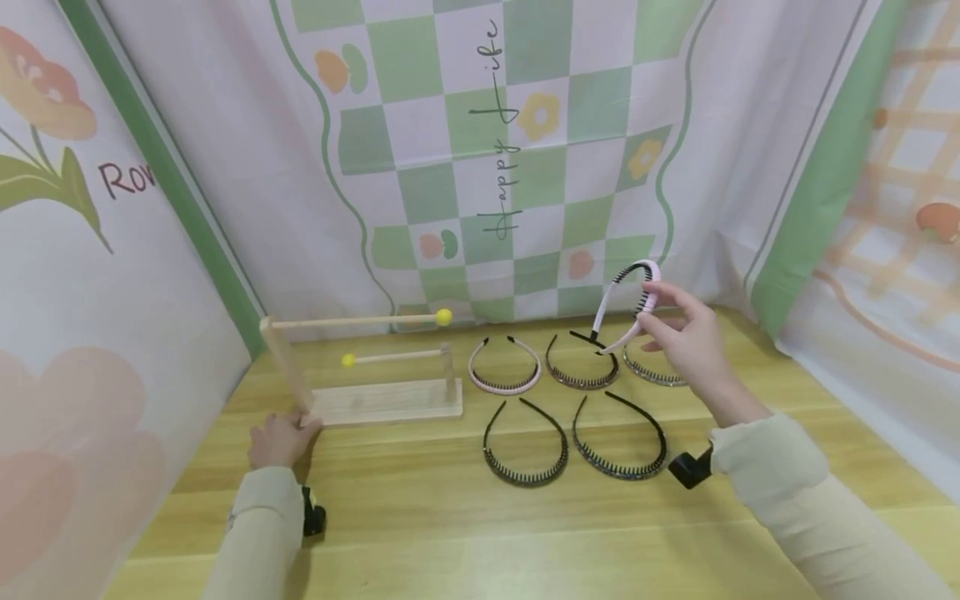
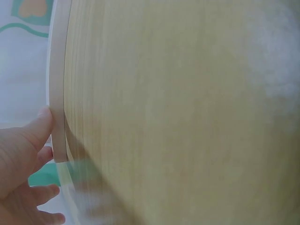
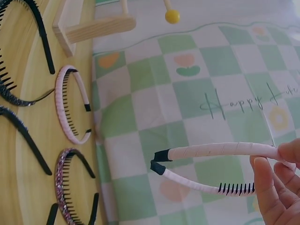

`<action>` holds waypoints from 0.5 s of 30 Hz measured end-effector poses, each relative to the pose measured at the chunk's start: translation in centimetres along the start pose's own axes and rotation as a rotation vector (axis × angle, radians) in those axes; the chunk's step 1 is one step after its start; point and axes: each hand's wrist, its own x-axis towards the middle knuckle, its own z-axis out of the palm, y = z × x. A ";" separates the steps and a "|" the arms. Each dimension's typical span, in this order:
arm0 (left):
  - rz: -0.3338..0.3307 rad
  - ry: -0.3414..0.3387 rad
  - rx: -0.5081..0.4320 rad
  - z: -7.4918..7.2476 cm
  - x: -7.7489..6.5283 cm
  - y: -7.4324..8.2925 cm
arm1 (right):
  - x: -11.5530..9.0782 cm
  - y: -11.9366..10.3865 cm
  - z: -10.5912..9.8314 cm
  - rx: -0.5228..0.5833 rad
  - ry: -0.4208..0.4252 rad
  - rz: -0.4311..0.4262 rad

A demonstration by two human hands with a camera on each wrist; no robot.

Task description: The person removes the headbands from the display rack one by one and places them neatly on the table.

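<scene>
My right hand [image 1: 686, 337] holds up a pink headband [image 3: 211, 150] with black inner teeth, pinching its curved part between thumb and fingers. In the right wrist view its black-tipped ends point left. The left hand [image 1: 279, 439] grips the near left corner of a wooden stand [image 1: 386, 402], thumb against the base edge in the left wrist view. Two rods tipped with yellow balls, an upper rod [image 1: 360, 321] and a lower rod [image 1: 397, 357], reach out from the stand's uprights. Both rods carry nothing.
Right of the stand lie a second pink headband [image 1: 505, 388], a brown glittery headband [image 1: 583, 382] and a headband [image 1: 652, 377] partly behind the right hand. Nearer are two dark headbands, one left [image 1: 527, 478] and one right [image 1: 622, 472]. A checked curtain [image 1: 480, 167] hangs behind the table.
</scene>
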 end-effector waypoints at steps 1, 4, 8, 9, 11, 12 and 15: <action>0.000 -0.003 0.001 0.0 0.0 0.0 | -0.1 0.1 -0.2 -0.005 0.006 0.003; 0.001 -0.004 0.001 0.0 0.0 0.0 | -0.5 0.6 -0.9 -0.017 0.013 0.002; 0.005 -0.003 0.006 0.0 0.0 0.0 | -1.0 1.2 -1.9 -0.026 0.022 0.019; 0.005 -0.002 0.007 0.1 0.0 -0.1 | -1.1 1.4 -2.1 -0.029 0.025 0.027; 0.006 -0.002 0.010 0.1 0.1 -0.1 | -1.4 1.8 -2.5 -0.033 0.025 0.045; 0.006 -0.002 0.009 0.1 0.1 -0.1 | -1.6 2.0 -2.8 -0.035 0.024 0.054; 0.001 -0.005 0.006 0.1 0.1 -0.1 | -2.0 2.6 -3.4 -0.048 0.028 0.083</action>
